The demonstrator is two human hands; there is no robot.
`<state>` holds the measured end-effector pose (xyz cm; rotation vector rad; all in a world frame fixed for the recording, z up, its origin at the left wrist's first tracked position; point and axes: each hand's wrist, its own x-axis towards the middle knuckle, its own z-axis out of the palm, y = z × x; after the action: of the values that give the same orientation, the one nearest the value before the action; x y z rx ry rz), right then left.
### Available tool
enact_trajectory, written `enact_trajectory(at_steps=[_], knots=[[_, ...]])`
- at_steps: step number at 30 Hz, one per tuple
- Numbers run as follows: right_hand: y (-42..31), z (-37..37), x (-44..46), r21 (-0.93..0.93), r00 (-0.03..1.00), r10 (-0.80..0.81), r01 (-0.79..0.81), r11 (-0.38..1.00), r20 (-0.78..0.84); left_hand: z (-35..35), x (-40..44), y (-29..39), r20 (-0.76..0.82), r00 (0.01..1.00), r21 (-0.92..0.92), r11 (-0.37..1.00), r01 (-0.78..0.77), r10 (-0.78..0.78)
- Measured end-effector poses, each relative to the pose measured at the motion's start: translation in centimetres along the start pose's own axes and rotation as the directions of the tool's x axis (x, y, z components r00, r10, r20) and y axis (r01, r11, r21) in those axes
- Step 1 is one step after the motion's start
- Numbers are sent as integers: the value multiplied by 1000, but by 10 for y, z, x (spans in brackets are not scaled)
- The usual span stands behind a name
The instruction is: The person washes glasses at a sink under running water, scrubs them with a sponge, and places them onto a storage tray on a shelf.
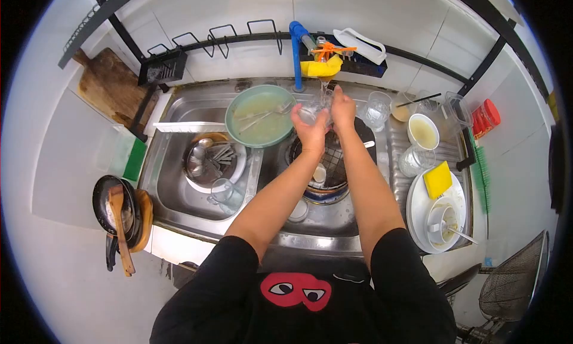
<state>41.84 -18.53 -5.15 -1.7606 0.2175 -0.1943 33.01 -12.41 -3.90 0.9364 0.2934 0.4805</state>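
Under the running tap (pixel 307 40), my left hand (pixel 310 131) is wrapped round a clear glass (pixel 311 110). My right hand (pixel 342 110) is closed against the right side of the same glass area; its fingertips point up near the water stream, and whether it grips the glass too is hard to tell. Left of my hands sits a green basin (pixel 260 136) with cloudy water and cutlery in it. Beneath them, the right sink bowl holds a round wire rack (pixel 331 156) and a small pale cup (pixel 320 174).
The left sink bowl holds a plate with cutlery and a glass mug (pixel 222 190). On the right drainboard stand glasses, a white bowl (pixel 423 132) and stacked plates (pixel 419 215) with a yellow sponge (pixel 437 180). Pans (pixel 107 194) hang at the left.
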Motion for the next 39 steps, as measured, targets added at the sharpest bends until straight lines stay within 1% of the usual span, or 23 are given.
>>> enact_trajectory(at_steps=[3,4,5,7,10,11,13,14,17,20,22,23,24,25,26,29,32,33,34,35,36,38,39], knots=[[1,5,-17,-37,962,-273,273,961,11,-10,13,2,28,992,-94,987,127,-125],[-25,-12,-43,-72,939,-314,326,943,142,-14,17,10,94,976,-196,957,212,-197],[-20,-19,-53,-127,835,-515,541,831,193,-22,24,13,202,930,-279,892,355,-306],[-11,-36,-61,-185,493,-807,870,457,326,-39,39,16,431,781,-388,688,613,-452],[-2,-55,-64,-223,387,-830,920,321,402,-53,38,12,519,693,-298,654,696,-501],[-1,-54,-65,-150,521,-734,846,511,437,-56,36,8,548,664,-291,628,722,-509],[-12,-48,-74,-31,704,-474,575,818,529,-50,21,2,411,784,-428,661,616,-464],[-20,-45,-79,-69,764,-413,509,858,496,-45,17,1,337,833,-489,674,553,-438],[-24,-52,-72,-139,389,-709,912,385,588,-59,29,-3,477,706,-495,503,708,-524],[-14,-61,-58,-104,435,-596,856,506,675,-59,24,11,522,679,-380,571,727,-517],[-5,-50,-53,117,709,-438,454,883,552,-44,4,23,367,840,-264,821,507,-400],[0,-45,-50,250,803,-298,192,949,516,-39,-2,25,296,902,-183,908,376,-314],[4,-42,-45,316,860,-222,76,946,460,-37,-1,22,270,959,43,996,81,-90],[8,-39,-40,386,904,-135,-37,922,407,-37,4,17,298,944,267,938,-223,140],[14,-36,-37,459,932,-37,-143,877,360,-38,8,14,374,862,455,743,-491,341],[26,-27,-34,374,835,276,-476,796,475,-41,27,5,328,930,399,868,-296,167],[0,-25,-55,422,877,285,-443,791,386,-42,45,4,297,955,320,943,-91,-9],[16,-20,-42,325,970,100,-170,930,220,-44,46,7,269,953,228,970,81,-143],[46,-10,-18,172,989,-126,111,979,80,-44,45,13,255,927,128,960,250,-275],[48,-11,-15,28,949,-315,314,949,31,-44,44,18,255,879,26,911,411,-404],[50,-11,-12,-135,871,-491,484,864,-21,-42,43,24,294,840,30,883,468,-455],[-4,-36,-42,-357,705,-708,669,652,28,-39,41,31,371,749,44,816,577,-550],[-14,-41,-45,-309,789,-600,609,730,137,-38,40,30,383,716,26,782,623,-583]])
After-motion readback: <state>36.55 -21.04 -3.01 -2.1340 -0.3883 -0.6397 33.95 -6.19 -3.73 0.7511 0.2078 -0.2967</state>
